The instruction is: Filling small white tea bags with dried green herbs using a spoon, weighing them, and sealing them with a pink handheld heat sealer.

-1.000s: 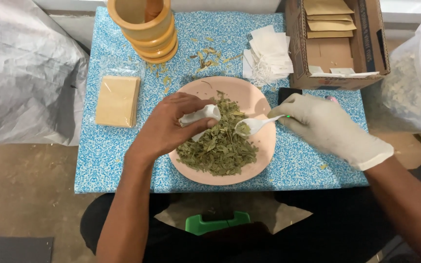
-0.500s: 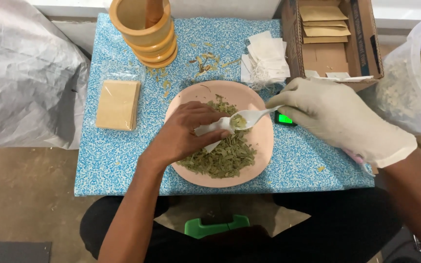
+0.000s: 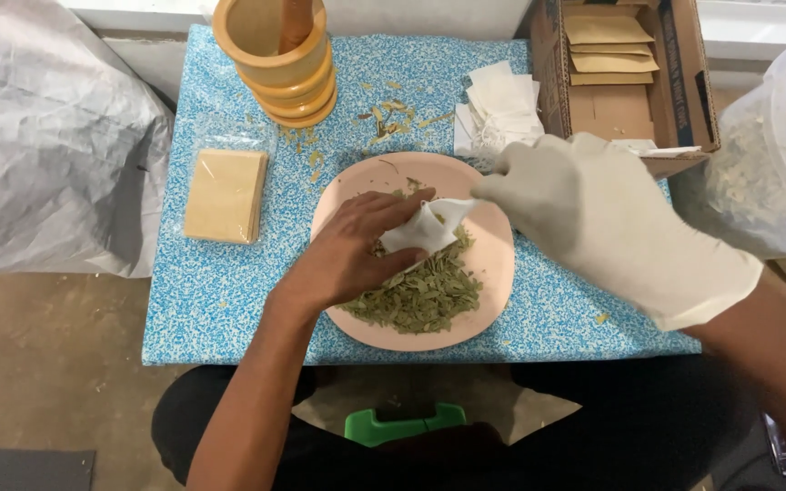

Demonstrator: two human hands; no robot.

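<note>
I am filling a small white pouch point(image 3: 428, 227) with dried leaves point(image 3: 420, 295) over the pink plate point(image 3: 493, 273), which sits at the middle of the blue speckled table point(image 3: 229, 300).

Left hand point(image 3: 357, 250): bare, resting on the leaf pile at the plate's centre. Its grip is closed around the lower part of the pouch, with the fingers curled over it and the pouch mouth facing right.

Right hand point(image 3: 593, 218): gloved, just right of the pouch. Its fingertips meet the pouch's upper right edge in a narrow pinch. I cannot tell whether anything else lies inside that grip, because the back of the glove hides it.

Step in hand, as I judge it: holding the pouch mouth open or settling its contents. The next move likely calls for a steady left hold and a level pouch, so that no leaves spill past the plate rim.

Surroundings: a stack of tan envelopes point(image 3: 225, 195) lies on the left of the table, a wooden mortar point(image 3: 275, 55) stands at the far side, spare white pouches point(image 3: 502, 105) lie far right of the plate, and a cardboard box point(image 3: 625, 73) stands beyond them.
</note>
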